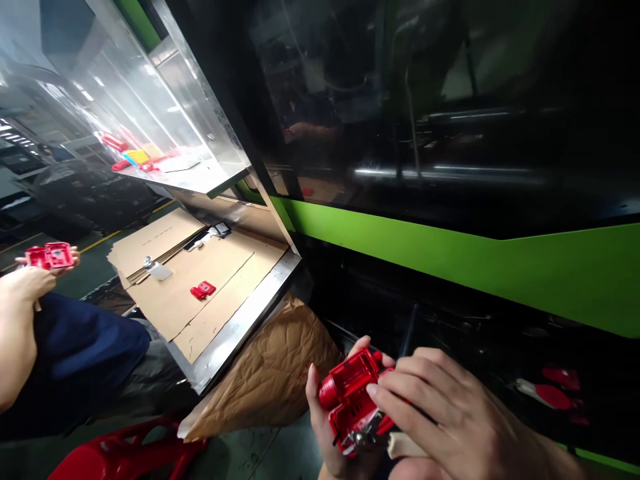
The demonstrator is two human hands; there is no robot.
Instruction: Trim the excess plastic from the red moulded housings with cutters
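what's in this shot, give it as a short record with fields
left hand: the left hand cups a red plastic part from below
right hand: the right hand lies over the same part, fingers on its top
shelf: a metal shelf lined with cardboard sheets; a small red piece lies on them
under shelf: crumpled brown paper
machine: dark panel with a green band behind the hands
other person: at left, a co-worker's hand holds another red part
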